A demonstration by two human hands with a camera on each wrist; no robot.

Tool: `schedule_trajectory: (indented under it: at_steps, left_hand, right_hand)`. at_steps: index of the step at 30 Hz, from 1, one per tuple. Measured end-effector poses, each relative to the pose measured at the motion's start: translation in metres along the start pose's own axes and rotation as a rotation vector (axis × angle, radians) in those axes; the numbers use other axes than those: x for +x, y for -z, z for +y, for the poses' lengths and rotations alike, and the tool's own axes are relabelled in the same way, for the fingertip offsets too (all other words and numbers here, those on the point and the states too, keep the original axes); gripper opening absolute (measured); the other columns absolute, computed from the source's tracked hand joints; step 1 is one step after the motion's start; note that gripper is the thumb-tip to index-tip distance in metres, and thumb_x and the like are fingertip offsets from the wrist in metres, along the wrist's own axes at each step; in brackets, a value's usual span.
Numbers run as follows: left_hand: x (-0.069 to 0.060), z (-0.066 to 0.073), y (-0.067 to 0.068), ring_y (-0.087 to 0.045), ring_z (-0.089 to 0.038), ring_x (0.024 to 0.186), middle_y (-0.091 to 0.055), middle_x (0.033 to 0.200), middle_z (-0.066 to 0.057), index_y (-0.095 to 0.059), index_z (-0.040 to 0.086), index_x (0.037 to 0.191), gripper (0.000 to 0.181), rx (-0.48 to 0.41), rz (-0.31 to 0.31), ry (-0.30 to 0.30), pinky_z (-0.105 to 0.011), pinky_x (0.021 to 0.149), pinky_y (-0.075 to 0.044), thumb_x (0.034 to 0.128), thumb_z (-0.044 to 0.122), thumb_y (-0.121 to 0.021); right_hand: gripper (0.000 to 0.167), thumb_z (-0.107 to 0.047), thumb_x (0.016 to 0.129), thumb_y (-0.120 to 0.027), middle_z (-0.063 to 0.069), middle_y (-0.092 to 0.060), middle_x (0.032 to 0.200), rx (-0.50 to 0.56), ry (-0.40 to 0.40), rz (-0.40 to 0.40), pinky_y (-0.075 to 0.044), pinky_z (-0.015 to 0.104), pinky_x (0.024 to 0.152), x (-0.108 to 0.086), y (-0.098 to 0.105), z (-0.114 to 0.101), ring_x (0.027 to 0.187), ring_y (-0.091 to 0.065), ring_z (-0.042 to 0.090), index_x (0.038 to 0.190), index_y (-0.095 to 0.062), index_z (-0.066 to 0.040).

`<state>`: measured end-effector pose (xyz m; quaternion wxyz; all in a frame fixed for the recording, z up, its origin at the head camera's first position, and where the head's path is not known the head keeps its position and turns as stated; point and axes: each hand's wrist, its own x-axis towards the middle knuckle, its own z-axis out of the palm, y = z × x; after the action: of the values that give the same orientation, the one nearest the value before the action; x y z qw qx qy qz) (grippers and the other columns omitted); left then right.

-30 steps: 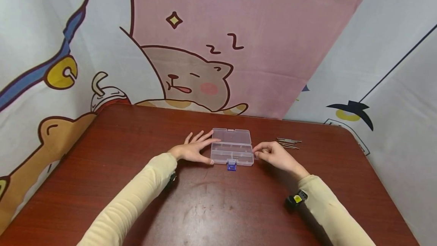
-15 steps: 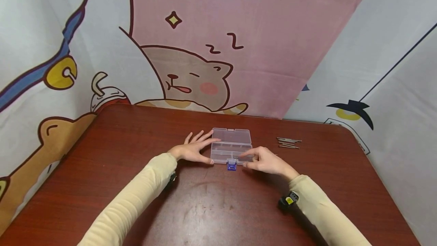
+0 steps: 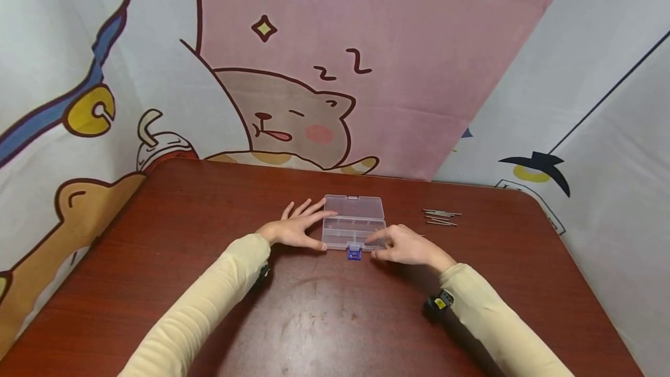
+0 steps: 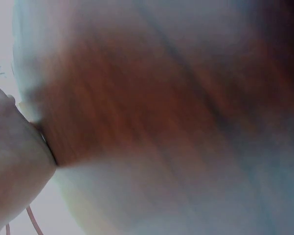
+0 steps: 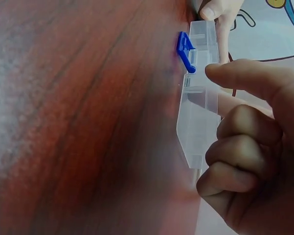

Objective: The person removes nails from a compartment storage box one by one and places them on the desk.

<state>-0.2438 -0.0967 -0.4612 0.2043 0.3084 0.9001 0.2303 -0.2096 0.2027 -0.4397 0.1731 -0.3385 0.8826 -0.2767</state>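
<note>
A clear plastic compartment box (image 3: 353,224) lies on the table with its lid back and its blue latch (image 3: 354,253) hanging at the front. My left hand (image 3: 294,231) rests against the box's left side, fingers spread. At the right front corner is my right hand (image 3: 405,245): its index finger reaches into the front compartment, its thumb lies by the front wall, and the other fingers (image 5: 237,152) curl in. Whether these hold something is hidden. A thin metal piece (image 5: 197,177) shows below them. The left wrist view is mostly blurred table and part of the hand (image 4: 17,161).
Several thin metal nails or pins (image 3: 441,214) lie loosely together on the table to the right of the box. The brown wooden table (image 3: 314,319) reaches back to a cartoon-printed cloth (image 3: 408,63) hanging behind it.
My right hand has moved left from the box's right side to its front right corner, its index finger now inside the front compartment. The left hand and box have stayed put.
</note>
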Motion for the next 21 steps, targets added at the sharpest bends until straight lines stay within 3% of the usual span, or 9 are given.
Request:
schedule_trajectory:
  at_steps: [8,21]
  left_hand:
    - [0.001,-0.002,0.0,0.005,-0.031,0.145,0.001,0.162,0.003,-0.027,0.034,0.153,0.083,0.006,0.005,-0.009,-0.057,0.108,0.011,0.083,0.054,-0.067]
    - [0.001,-0.003,-0.001,0.005,-0.031,0.145,0.002,0.162,0.004,-0.027,0.035,0.153,0.083,0.012,0.0,-0.008,-0.057,0.108,0.01,0.0828,0.055,-0.066]
  right_hand:
    - [0.025,-0.013,0.089,-0.067,-0.015,-0.035,0.049,0.052,0.018,0.006,-0.026,0.019,0.043,-0.003,-0.001,0.001,0.043,-0.029,-0.001,0.111,-0.071,-0.001]
    - [0.027,-0.014,0.089,-0.066,-0.015,-0.037,0.053,0.048,0.008,0.005,-0.027,0.02,0.044,0.007,-0.001,-0.004,0.046,-0.032,-0.001,0.111,-0.069,0.002]
